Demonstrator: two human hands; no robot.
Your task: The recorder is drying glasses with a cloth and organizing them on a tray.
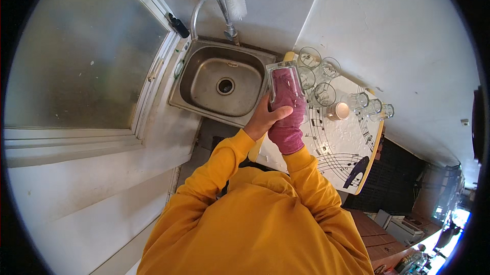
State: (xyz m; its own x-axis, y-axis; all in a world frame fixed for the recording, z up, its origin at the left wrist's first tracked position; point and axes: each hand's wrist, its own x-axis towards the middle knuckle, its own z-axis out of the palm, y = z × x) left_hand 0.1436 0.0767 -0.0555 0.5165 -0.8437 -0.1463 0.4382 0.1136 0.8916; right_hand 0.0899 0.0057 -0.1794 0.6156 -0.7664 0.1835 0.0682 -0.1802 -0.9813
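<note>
My left hand (263, 120) grips a clear drinking glass (280, 65) from its left side, the thumb crossing toward the middle. The glass is held up between the sink and the table, its thick base pointing away from me. A pink fabric covering (288, 129), glove or cloth, hides my right hand (285, 95), which reaches inside the glass. How its fingers are set under the fabric cannot be made out. Just beyond the glass, several clear round tumblers (324, 94) stand on the white table (291, 160) with printed music notes.
A stainless steel sink (203, 99) with a curved faucet (195, 14) lies ahead on the left. A bottle brush (236, 5) hangs on the wall. More glasses (360, 101) and a beige cup (338, 111) stand at the table's right. A dark bottle (178, 26) rests by the window.
</note>
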